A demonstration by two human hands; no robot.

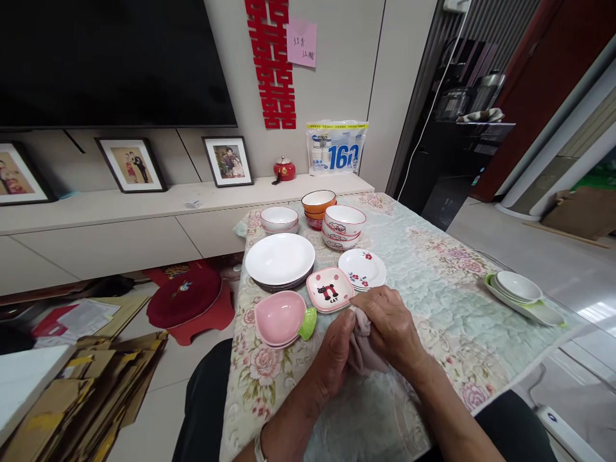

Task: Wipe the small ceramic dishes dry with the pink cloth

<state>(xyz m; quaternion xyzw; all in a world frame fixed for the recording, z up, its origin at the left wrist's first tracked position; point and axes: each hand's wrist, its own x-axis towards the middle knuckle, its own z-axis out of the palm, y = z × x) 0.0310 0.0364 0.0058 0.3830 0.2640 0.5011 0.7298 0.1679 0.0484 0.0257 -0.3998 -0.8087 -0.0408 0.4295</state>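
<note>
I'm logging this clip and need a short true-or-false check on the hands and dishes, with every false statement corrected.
1. The left hand and right hand both hold a pale cloth. True.
2. The bracelet is on the right wrist. False: it is on the left wrist.
3. The pink bowl is nearer the person than the large white plate. True.
4. The orange bowl stands on the cabinet. False: it tops a stack on the flowered tablecloth.
5. The cat dish is next to the red-flowered plate. True.
</note>
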